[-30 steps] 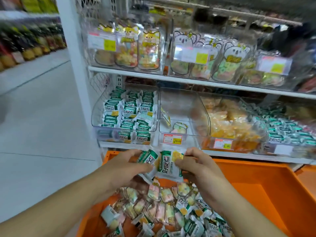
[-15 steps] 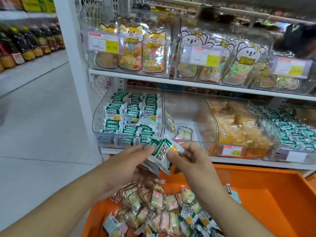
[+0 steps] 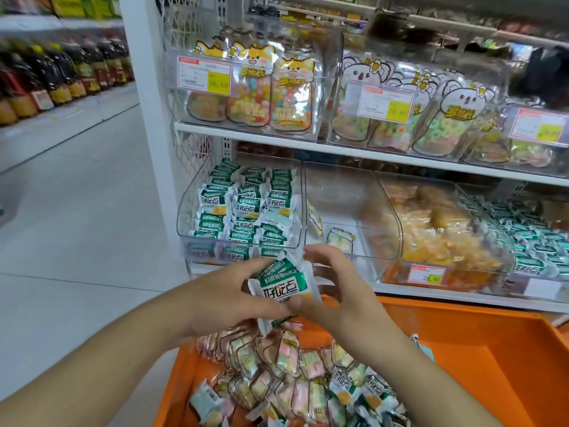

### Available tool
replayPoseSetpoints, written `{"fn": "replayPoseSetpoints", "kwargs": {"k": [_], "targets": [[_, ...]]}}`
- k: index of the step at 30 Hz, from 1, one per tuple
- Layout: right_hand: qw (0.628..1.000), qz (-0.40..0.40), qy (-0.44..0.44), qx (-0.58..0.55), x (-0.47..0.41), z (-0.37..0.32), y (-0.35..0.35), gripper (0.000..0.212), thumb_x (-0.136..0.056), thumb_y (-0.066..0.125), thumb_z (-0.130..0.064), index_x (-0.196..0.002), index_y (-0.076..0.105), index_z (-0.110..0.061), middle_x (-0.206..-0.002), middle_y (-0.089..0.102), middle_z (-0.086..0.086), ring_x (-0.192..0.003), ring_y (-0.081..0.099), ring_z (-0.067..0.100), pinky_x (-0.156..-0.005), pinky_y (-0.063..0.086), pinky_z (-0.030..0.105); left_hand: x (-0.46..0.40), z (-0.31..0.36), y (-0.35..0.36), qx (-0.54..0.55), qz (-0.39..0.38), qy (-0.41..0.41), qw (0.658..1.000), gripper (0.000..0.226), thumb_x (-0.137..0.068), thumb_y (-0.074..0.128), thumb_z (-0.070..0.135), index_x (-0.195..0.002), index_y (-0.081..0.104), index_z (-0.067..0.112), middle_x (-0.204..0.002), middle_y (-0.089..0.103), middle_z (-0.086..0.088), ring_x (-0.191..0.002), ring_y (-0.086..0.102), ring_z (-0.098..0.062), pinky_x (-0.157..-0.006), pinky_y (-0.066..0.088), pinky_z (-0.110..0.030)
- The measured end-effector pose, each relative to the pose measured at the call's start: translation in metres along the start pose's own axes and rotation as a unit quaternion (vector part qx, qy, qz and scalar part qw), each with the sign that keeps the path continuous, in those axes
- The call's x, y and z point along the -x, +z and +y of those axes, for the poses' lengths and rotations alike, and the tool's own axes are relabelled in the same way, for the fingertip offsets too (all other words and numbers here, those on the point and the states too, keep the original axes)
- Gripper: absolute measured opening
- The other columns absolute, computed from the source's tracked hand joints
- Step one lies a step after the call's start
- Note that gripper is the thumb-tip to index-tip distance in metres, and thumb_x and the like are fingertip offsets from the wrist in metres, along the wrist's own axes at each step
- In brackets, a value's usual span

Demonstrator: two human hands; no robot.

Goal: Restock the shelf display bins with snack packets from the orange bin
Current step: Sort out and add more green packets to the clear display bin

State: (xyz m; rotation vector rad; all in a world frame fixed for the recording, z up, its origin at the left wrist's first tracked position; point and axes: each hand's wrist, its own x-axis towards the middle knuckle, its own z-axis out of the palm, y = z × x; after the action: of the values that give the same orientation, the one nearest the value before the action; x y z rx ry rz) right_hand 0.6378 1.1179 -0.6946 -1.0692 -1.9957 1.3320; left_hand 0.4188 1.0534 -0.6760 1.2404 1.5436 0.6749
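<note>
Currently green-and-white snack packets [image 3: 278, 285], yellow-cornered, are pinched between left hand [image 3: 229, 298] and right hand [image 3: 334, 291] above orange bin [image 3: 462, 359].

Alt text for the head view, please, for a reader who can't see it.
Both hands, left hand and right hand, hold green-and-white snack packets above an orange bin of mixed packets, before a clear shelf bin stocked with matching packets. The next bin is nearly empty.
</note>
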Motion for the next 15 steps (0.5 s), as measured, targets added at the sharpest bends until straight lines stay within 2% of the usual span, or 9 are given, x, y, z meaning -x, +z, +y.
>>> {"fn": "replayPoseSetpoints", "kwargs": {"k": [2,3,5,6,8,10,11,13,15], "targets": [[0.998,-0.064,-0.007,-0.004,0.002,-0.004,-0.003,0.064,-0.091,0.082,-0.028,-0.142,0.05,-0.049,-0.13,0.062,-0.028,-0.12,0.062,0.0,-0.099,0.055,0.028,0.004,0.001,-0.003,-0.019,-0.019,0.003,1.0,0.083,-0.078,0.089,0.046,-0.149,0.047,0.052,-0.114,0.069,0.033,-0.102,0.067,0.01,-0.098,0.053,-0.025],[0.997,-0.079,-0.01,-0.004,0.002,-0.006,-0.003,0.063,-0.092,0.081,-0.026,-0.143,0.051,-0.047,-0.13,0.065,-0.023,-0.121,0.064,0.005,-0.101,0.055,0.033,0.006,0.002,-0.005,-0.03,-0.028,0.008,0.999,0.079,-0.078,0.089,0.046,-0.145,0.048,0.053,-0.114,0.068,0.034,-0.102,0.065,0.013,-0.097,0.053,-0.021],[0.996,-0.082,-0.013,-0.009,0.002,-0.009,-0.001,0.058,-0.093,0.081,-0.025,-0.141,0.054,-0.043,-0.126,0.068,-0.014,-0.114,0.068,0.014,-0.1,0.057,0.043,0.011,0.002,-0.011,-0.055,-0.026,0.003,0.998,0.074,-0.077,0.089,0.049,-0.138,0.048,0.056,-0.114,0.064,0.034,-0.1,0.062,0.017,-0.086,0.05,-0.011],[0.997,-0.077,-0.016,-0.013,0.001,-0.01,-0.001,0.055,-0.092,0.081,-0.025,-0.137,0.054,-0.041,-0.123,0.068,-0.014,-0.11,0.069,0.016,-0.097,0.058,0.044,0.013,0.002,-0.014,-0.065,-0.02,-0.004,0.998,0.072,-0.076,0.089,0.051,-0.136,0.048,0.056,-0.117,0.061,0.033,-0.101,0.061,0.016,-0.085,0.049,-0.011],[0.997,-0.075,-0.015,-0.011,-0.002,-0.011,0.001,0.058,-0.09,0.083,-0.023,-0.135,0.051,-0.038,-0.113,0.065,-0.025,-0.1,0.068,0.013,-0.088,0.058,0.036,0.014,-0.001,-0.02,-0.063,-0.012,-0.014,0.998,0.07,-0.076,0.091,0.048,-0.133,0.052,0.051,-0.116,0.068,0.028,-0.102,0.065,0.008,-0.091,0.052,-0.019],[0.996,-0.089,-0.005,0.008,-0.005,-0.015,0.003,0.069,-0.088,0.086,-0.024,-0.141,0.046,-0.042,-0.102,0.06,-0.032,-0.091,0.066,0.008,-0.081,0.057,0.03,0.017,-0.002,-0.026,-0.041,-0.017,-0.013,0.999,0.064,-0.079,0.091,0.037,-0.131,0.055,0.044,-0.11,0.075,0.025,-0.1,0.07,0.005,-0.093,0.056,-0.025],[0.995,-0.097,0.001,0.021,-0.009,-0.017,0.005,0.073,-0.086,0.088,-0.026,-0.141,0.046,-0.046,-0.105,0.062,-0.03,-0.094,0.068,0.01,-0.084,0.059,0.033,0.017,-0.002,-0.03,-0.035,-0.02,-0.009,0.999,0.062,-0.08,0.091,0.033,-0.131,0.057,0.042,-0.11,0.076,0.022,-0.101,0.071,0.002,-0.097,0.057,-0.029],[0.992,-0.109,0.013,0.056,-0.021,-0.023,0.009,0.069,-0.082,0.091,-0.031,-0.136,0.052,-0.049,-0.115,0.07,-0.014,-0.1,0.072,0.014,-0.09,0.061,0.042,0.016,-0.005,-0.04,-0.036,-0.014,0.002,0.999,0.058,-0.081,0.091,0.027,-0.13,0.061,0.038,-0.112,0.078,0.014,-0.104,0.073,-0.004,-0.102,0.057,-0.038],[0.989,-0.115,0.012,0.095,-0.037,-0.032,0.016,0.064,-0.078,0.092,-0.039,-0.129,0.055,-0.049,-0.113,0.074,-0.009,-0.1,0.073,0.012,-0.091,0.061,0.045,0.01,-0.01,-0.053,-0.029,-0.002,0.019,0.999,0.057,-0.082,0.09,0.021,-0.13,0.063,0.033,-0.114,0.078,0.009,-0.107,0.073,-0.008,-0.102,0.057,-0.042]]}}
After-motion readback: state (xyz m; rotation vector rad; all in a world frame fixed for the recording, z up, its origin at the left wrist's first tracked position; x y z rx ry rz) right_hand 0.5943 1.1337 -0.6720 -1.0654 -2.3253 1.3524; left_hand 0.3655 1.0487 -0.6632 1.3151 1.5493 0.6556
